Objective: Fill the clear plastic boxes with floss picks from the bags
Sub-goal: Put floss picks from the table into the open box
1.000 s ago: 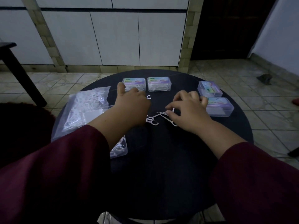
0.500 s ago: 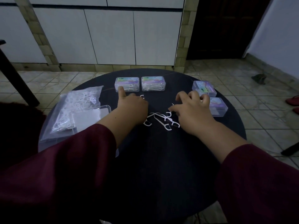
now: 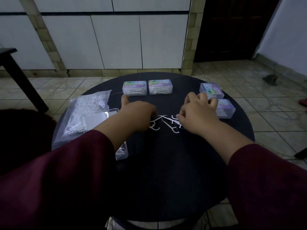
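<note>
Loose picks (image 3: 163,123) lie mid-table (image 3: 166,171) between both hands: light, thin, stiff plastic, likely best pinched by the handle. The left hand (image 3: 137,115) is palm down, fingers curled onto them, thumb out. Right hand (image 3: 198,113) arches beside them; I cannot tell if its fingers pinch one. Bag (image 3: 88,117) left, boxes (image 3: 160,87) beyond.

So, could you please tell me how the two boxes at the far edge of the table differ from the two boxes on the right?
The far boxes look packed with white floss picks; the right boxes look mostly clear inside. The far boxes sit side by side, square to the viewer; the right boxes sit one behind the other, angled, the nearer partly hidden by the right hand. All four are closed, clear, with pastel labels.
</note>
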